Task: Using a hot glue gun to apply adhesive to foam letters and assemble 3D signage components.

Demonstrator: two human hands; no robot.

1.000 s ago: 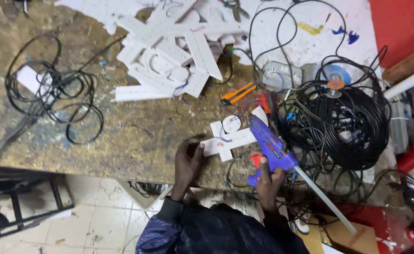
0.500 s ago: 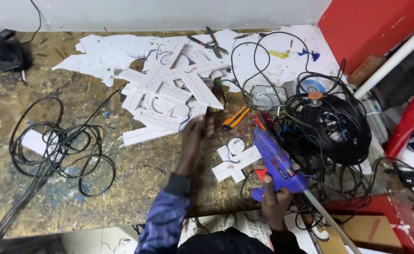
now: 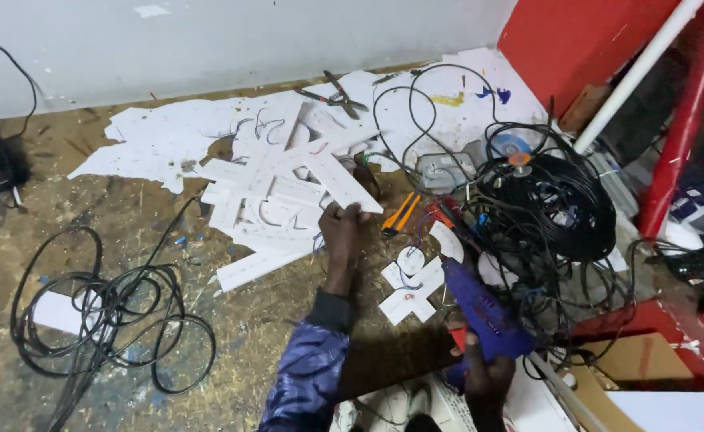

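Left hand at the strip pile, right on the glue gun

While the right hand (image 3: 486, 374) grips a purple glue gun (image 3: 480, 314) shut-fisted near the bench edge, the left hand (image 3: 342, 232) reaches forward, fingers closing on a white plastic strip (image 3: 340, 181) at the pile's edge. White cut-out pieces (image 3: 413, 288) lie between both hands, beside a black cable coil (image 3: 560, 210).

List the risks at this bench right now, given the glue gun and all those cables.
1. The right hand holds the blue glue gun with its nozzle close to the black cable bundle; it might scorch a cable.
2. The left hand reaches into the loose white cut-out pieces, which could slide or scatter.
3. Orange-handled cutters lie beside that hand and may nick it.
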